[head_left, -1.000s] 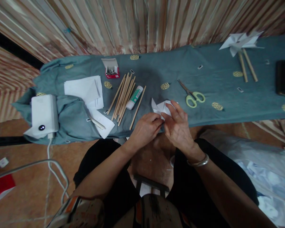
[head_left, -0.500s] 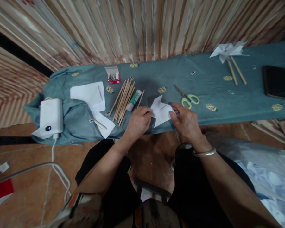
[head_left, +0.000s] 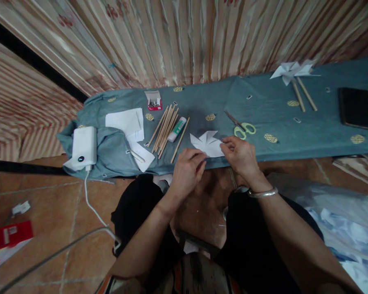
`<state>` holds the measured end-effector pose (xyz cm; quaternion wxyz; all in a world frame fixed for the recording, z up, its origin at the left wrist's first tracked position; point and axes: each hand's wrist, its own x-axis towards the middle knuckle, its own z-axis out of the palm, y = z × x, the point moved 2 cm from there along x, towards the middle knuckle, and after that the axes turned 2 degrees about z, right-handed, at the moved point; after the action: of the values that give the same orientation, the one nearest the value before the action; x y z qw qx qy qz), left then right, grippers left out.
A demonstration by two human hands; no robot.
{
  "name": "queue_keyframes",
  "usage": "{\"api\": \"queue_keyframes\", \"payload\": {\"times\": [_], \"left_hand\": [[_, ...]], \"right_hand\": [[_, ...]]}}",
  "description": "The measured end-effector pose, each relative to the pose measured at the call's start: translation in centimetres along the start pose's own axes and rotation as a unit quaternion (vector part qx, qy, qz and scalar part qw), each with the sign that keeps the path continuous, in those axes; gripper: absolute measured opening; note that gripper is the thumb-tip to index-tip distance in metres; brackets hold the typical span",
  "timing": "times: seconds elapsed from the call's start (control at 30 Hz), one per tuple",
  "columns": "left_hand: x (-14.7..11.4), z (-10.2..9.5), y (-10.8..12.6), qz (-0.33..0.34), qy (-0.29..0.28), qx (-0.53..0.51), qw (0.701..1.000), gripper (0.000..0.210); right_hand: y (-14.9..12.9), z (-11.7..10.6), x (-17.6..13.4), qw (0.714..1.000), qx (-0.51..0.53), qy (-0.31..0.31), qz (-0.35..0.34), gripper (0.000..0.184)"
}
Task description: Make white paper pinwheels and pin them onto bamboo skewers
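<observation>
Head view: white paper pinwheel nr the surface's near edge, btwn L hand & R hand.
Pinwheel lies approx. flat, long axis L–R, roughly along near edge; one tip points to far L corner, another flap far-R. R hand pinches its R end, fingers narrow; L hand curled at lower edge, can't tell if gripping. Scissors just beyond R hand.

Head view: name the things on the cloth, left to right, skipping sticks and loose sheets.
White device, small red box, glue stick, paper pinwheel, scissors, pinwheels on sticks, dark flat device.
</observation>
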<state>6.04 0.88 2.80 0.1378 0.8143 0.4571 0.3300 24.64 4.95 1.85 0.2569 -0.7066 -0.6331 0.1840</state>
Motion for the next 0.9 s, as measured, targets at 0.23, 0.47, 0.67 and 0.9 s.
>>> {"api": "queue_keyframes", "payload": {"times": [0.23, 0.47, 0.67, 0.9], "left_hand": [[-2.3, 3.0, 1.1, -0.117, 0.091, -0.097, 0.984, 0.041], [-1.3, 3.6, -0.9, -0.133, 0.15, -0.111, 0.973, 0.027], [-1.1, 3.5, -1.2, -0.147, 0.147, -0.099, 0.973, 0.018], [-0.5, 3.3, -1.5, -0.169, 0.148, -0.099, 0.969, 0.013]], "right_hand": [[-1.6, 0.3, 0.1, 0.999, 0.022, -0.017, 0.035, 0.019], [-2.0, 0.6, -0.7, 0.997, 0.052, -0.038, 0.041, 0.01], [-1.8, -0.2, -1.0, 0.995, 0.066, -0.079, 0.013, 0.012], [-2.0, -1.1, -1.1, 0.979, 0.025, -0.027, -0.201, 0.022]]}}
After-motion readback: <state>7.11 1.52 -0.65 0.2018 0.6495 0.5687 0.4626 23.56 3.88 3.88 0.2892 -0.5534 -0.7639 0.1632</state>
